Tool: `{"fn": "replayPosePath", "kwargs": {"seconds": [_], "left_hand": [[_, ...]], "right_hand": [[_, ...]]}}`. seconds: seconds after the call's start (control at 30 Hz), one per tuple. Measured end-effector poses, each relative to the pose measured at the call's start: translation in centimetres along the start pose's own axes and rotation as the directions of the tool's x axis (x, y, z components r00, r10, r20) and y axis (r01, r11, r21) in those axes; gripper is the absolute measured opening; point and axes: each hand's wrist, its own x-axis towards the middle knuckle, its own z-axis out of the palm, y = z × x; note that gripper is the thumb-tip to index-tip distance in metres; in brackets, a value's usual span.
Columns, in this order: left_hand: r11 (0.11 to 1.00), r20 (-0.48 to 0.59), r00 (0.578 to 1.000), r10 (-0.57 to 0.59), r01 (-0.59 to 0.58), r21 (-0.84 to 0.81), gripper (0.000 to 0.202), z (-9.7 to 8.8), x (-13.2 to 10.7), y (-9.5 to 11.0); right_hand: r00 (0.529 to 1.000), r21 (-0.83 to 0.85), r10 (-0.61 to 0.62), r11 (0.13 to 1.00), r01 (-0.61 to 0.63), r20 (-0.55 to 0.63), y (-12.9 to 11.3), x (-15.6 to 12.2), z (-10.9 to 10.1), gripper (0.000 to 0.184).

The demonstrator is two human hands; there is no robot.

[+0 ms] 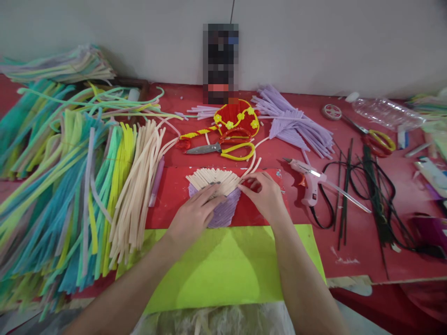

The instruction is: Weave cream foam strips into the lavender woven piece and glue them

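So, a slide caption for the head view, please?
Left hand and right hand touch a cream-and-purple fan piece, near scissors and a glue gun.

We read no text, label, brand or number anywhere.
- Block (220, 63) at middle of table (349, 242) back edge: blurred, we can't make out anything on it.
- Bottle (387, 113) near back right corner: marks, if any, too small for us to read.
- Glue gun (310, 184) right of middle: same.

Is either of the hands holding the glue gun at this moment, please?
No, the glue gun lies on the table beside the right hand, which like the left hand rests on the woven piece.
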Motion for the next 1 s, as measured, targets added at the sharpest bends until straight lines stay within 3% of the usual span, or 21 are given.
{"fn": "replayPosePath", "kwargs": {"seconds": [0.23,0.47,1.0], "left_hand": [[1.0,0.0,1.0,-0.002,0.002,0.01,0.042,-0.1,0.1,0.1],[1.0,0.007,1.0,0.004,-0.004,0.019,0.043,-0.1,0.0,0.0],[1.0,0.004,1.0,0.006,-0.006,0.012,0.042,0.0,0.0,0.0]], "right_hand": [[0.999,0.05,0.048,0.998,-0.048,0.005,-0.3,0.1,-0.3,0.012],[0.996,-0.012,0.052,0.999,-0.053,-0.07,-0.7,0.0,0.4,0.011],[0.996,-0.044,0.04,0.998,-0.043,-0.082,-0.2,0.2,0.9,0.014]]}}
